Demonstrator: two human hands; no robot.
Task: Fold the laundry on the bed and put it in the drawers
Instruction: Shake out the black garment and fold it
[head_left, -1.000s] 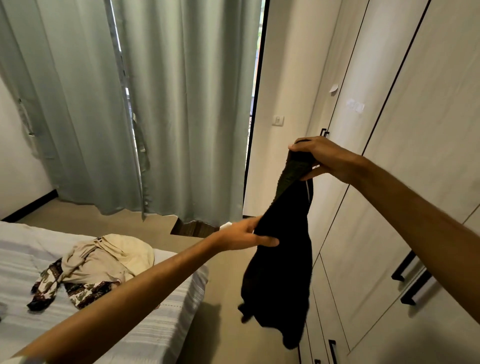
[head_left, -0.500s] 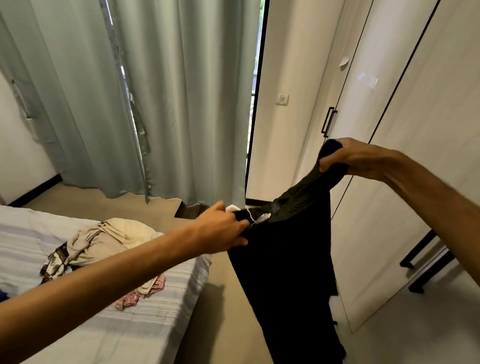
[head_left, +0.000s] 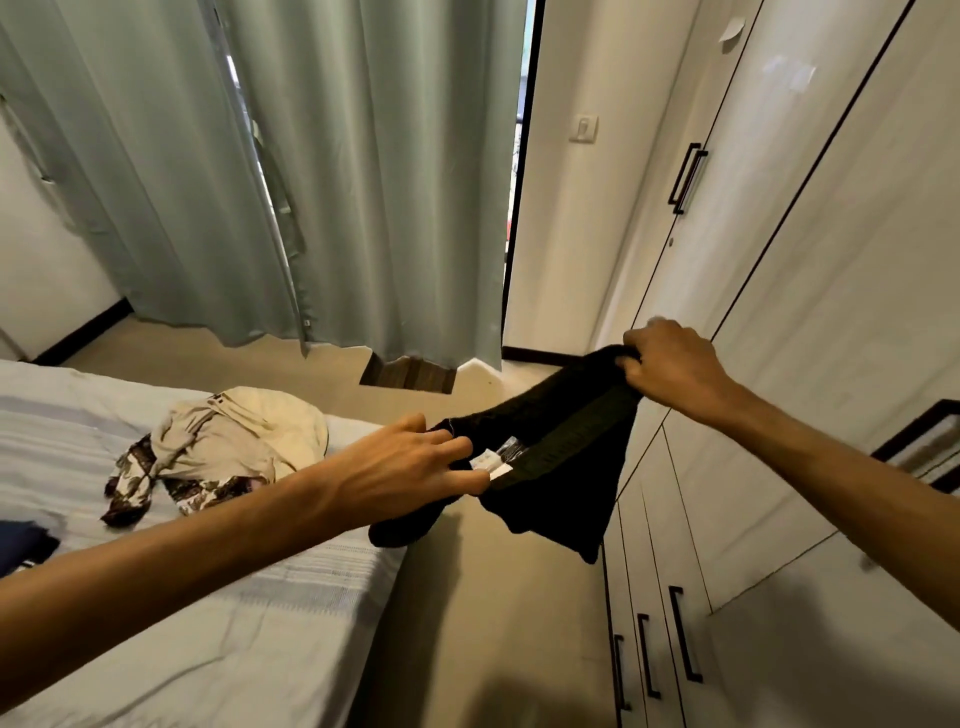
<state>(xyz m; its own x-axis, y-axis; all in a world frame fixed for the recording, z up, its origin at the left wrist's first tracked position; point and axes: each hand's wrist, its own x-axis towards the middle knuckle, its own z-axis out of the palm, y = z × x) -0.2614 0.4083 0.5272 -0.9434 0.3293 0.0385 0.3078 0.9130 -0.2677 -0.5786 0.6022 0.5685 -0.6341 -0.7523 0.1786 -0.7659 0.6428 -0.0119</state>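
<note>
The biggest risk, as I judge it, is that the black garment (head_left: 550, 467) sags to the floor (head_left: 483, 613). It hangs in the air over the gap between the bed (head_left: 218, 613) on the left and the wardrobe (head_left: 779, 364) on the right, stretched by its waistband between two hands. The right hand (head_left: 675, 366), far and to the right, has its fingers curled round one end of the band. The left hand (head_left: 410, 462), nearer and to the left, pinches the other end beside the white labels (head_left: 493, 460), with some fingers only loosely set. If that lighter pinch slips, the cloth probably swings down toward the wardrobe and the fold has to begin again. A smaller risk is a crooked fold, since the lower part hangs bunched and uneven.

The wardrobe is the largest container here: its tall doors are shut, so what they hold cannot be told. The drawers (head_left: 654, 597) low on its near right side, with black handles, are also shut, and nothing from the bed is seen in them.

The bed holds the rest of the laundry: a beige garment (head_left: 244, 436) heaped on a brown patterned cloth (head_left: 135, 478) toward its far side, and a dark blue piece (head_left: 23, 540) at the left edge.
</note>
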